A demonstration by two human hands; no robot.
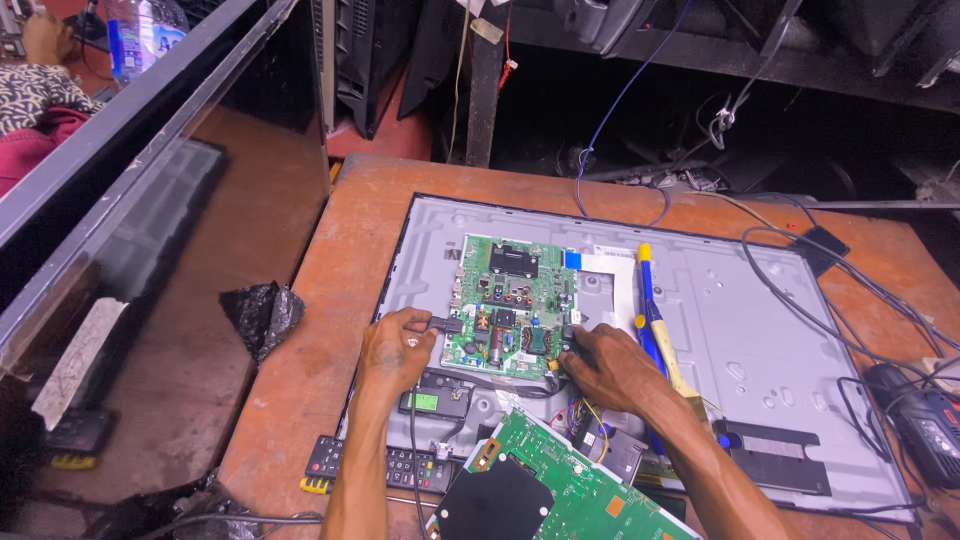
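Nearest the lower edge, a loose green circuit board [575, 485] with a black round part, lying by a black remote control [385, 466] on the orange-brown worktop [300, 340]. Just above, left hand [395, 350] closed, fingers pinching a black plug [445, 324] pressed against the left edge of the mounted green circuit board [510, 300]. Right hand [605, 368] curled at the board's lower right corner, fingertips touching a dark part there; cannot tell what exactly is gripped. Both boards resting on the grey metal back of a flat screen panel [750, 330] laid face down across the worktop. Beside the right wrist, a screwdriver with blue and yellow handle [652, 310] lying on the panel. Further right, tangled black cables [860, 330] and a dark power tool [925, 425]. Left, off the worktop, a crumpled black bag [262, 315] on the floor. Beyond, dark shelving with more cables.
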